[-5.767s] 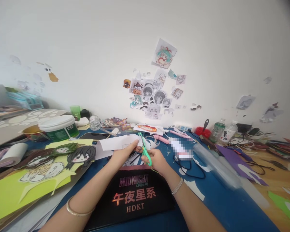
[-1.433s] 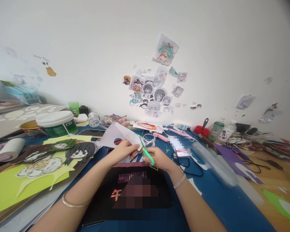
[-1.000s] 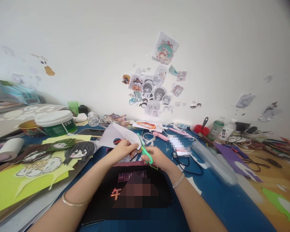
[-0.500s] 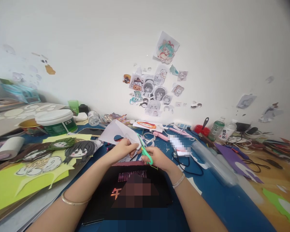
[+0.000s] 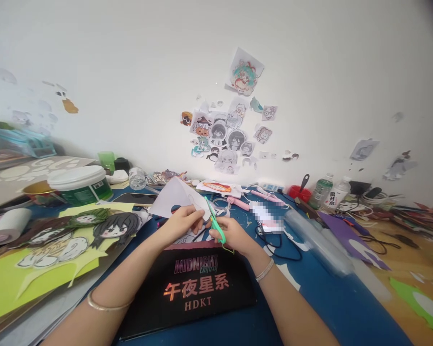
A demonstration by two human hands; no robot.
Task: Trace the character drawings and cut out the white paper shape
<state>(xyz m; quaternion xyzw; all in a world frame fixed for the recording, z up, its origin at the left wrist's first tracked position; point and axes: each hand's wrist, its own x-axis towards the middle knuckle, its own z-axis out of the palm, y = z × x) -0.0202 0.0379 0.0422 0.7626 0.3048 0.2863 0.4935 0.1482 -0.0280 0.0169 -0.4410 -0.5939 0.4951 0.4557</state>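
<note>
My left hand [image 5: 185, 222] pinches the near edge of a white sheet of paper [image 5: 171, 196], which stands up slanted behind my fingers and bears faint line drawing. My right hand [image 5: 230, 235] has its fingers in the handle loops of green scissors [image 5: 217, 226]. The blades point up and away from me, at the paper's right edge beside my left fingertips. Whether the blades are apart is too small to tell. Just in front of my wrists lies a black box [image 5: 191, 293] with printed lettering. Another drawn sheet lies partly hidden under my left hand.
On the left are a white-lidded tub [image 5: 79, 185], a paper roll [image 5: 12, 225] and yellow-green sheets [image 5: 54, 259] with cut-out characters. To the right lie a clear plastic roll [image 5: 319, 242], a black cable [image 5: 281, 250], purple paper [image 5: 350, 238] and two bottles [image 5: 332, 192]. Cut-outs cover the wall behind.
The view has shifted slightly. My left hand and the paper stay about where they were; the scissors have turned a little at the paper's edge. More of the black box's lettering shows.
</note>
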